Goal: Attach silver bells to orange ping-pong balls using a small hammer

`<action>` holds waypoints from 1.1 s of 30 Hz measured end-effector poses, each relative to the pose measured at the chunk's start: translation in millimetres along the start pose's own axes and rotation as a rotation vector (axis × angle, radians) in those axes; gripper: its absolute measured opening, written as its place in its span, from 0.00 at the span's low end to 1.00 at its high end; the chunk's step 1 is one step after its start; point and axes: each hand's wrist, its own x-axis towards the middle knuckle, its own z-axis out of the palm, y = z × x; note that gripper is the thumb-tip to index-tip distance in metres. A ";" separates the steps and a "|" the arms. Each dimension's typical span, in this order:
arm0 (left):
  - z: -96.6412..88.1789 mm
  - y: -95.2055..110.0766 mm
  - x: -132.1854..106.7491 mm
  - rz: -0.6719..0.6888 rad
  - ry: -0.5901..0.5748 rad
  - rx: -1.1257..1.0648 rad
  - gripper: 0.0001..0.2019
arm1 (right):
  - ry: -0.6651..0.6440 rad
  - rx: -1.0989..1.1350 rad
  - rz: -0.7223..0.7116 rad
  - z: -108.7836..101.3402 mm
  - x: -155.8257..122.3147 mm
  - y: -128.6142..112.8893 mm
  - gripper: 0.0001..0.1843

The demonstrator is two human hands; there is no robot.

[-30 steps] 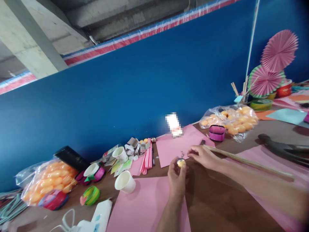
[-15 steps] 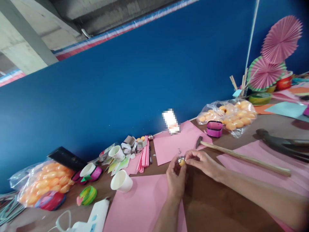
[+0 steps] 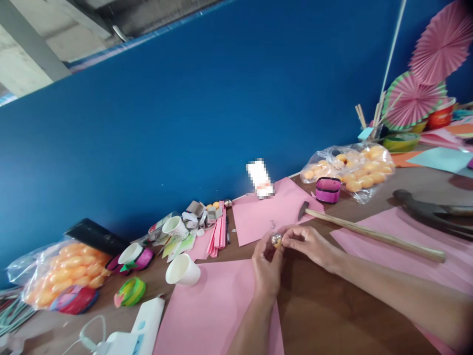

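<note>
Your left grip (image 3: 266,270) pinches a shiny ball (image 3: 276,240).
It sits between thumb and fingers; your right grip (image 3: 309,245) is just beside it, its hold unclear.

Craft workshop: hammer (image 3: 373,232), paper fans (image 3: 414,101)
</note>
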 end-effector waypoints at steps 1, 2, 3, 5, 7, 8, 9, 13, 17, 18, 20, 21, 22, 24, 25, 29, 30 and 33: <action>-0.2 -0.4 0.1 0.002 0.000 0.001 0.24 | -0.001 -0.002 -0.002 -0.1 -0.2 -0.1 0.14; -0.4 -0.8 0.1 0.004 0.000 0.002 0.24 | -0.003 -0.004 -0.003 -0.1 -0.3 -0.3 0.13; -0.6 -1.0 0.0 0.006 0.000 0.003 0.24 | -0.006 -0.009 -0.003 -0.1 -0.5 -0.4 0.13; -0.8 -1.3 -0.2 0.009 -0.001 0.003 0.23 | -0.013 -0.018 -0.001 -0.1 -0.6 -0.6 0.12; -1.0 -1.5 -0.4 0.009 -0.010 -0.003 0.23 | -0.017 -0.019 0.000 0.0 -0.6 -0.7 0.11; -1.0 -1.5 -0.4 0.008 -0.013 -0.008 0.23 | -0.016 -0.016 0.002 0.1 -0.6 -0.9 0.11; -1.1 -1.6 -0.4 0.006 -0.016 -0.013 0.23 | -0.012 -0.014 0.004 0.2 -0.6 -1.1 0.11; -1.4 -1.0 -0.5 0.001 -0.018 -0.013 0.23 | -0.009 -0.019 0.015 0.4 -0.7 -2.5 0.11; -1.5 0.0 -0.8 0.000 -0.018 -0.023 0.22 | -0.021 -0.031 0.012 0.2 -1.2 -3.6 0.11; -1.3 0.1 -0.8 -0.001 -0.018 -0.028 0.22 | -0.022 -0.035 0.011 0.2 -1.3 -3.7 0.11; -0.9 0.4 -0.8 0.001 -0.019 -0.035 0.22 | -0.024 -0.037 0.011 0.3 -1.5 -4.1 0.11; -0.7 0.6 -0.8 0.004 -0.021 -0.037 0.22 | -0.025 -0.034 0.009 0.5 -1.6 -4.2 0.11; -0.5 0.8 -0.7 0.007 -0.023 -0.037 0.22 | -0.025 -0.029 0.009 0.6 -1.6 -4.3 0.11; -0.2 1.4 -0.6 0.012 -0.018 -0.034 0.21 | -0.027 -0.021 0.009 1.1 -1.5 -4.5 0.10; -0.1 1.7 -0.5 0.014 -0.015 -0.031 0.21 | -0.027 -0.022 0.011 1.4 -1.5 -4.6 0.10; 0.5 3.6 -0.6 0.020 0.009 -0.001 0.19 | -0.016 -0.047 0.040 2.1 -1.4 -5.4 0.10; 0.7 4.3 -0.8 0.022 0.014 0.011 0.19 | -0.014 -0.052 0.050 2.2 -1.4 -5.5 0.10; 1.3 7.4 -1.6 0.028 0.021 0.044 0.18 | -0.013 -0.067 0.066 1.9 -1.3 -3.9 0.10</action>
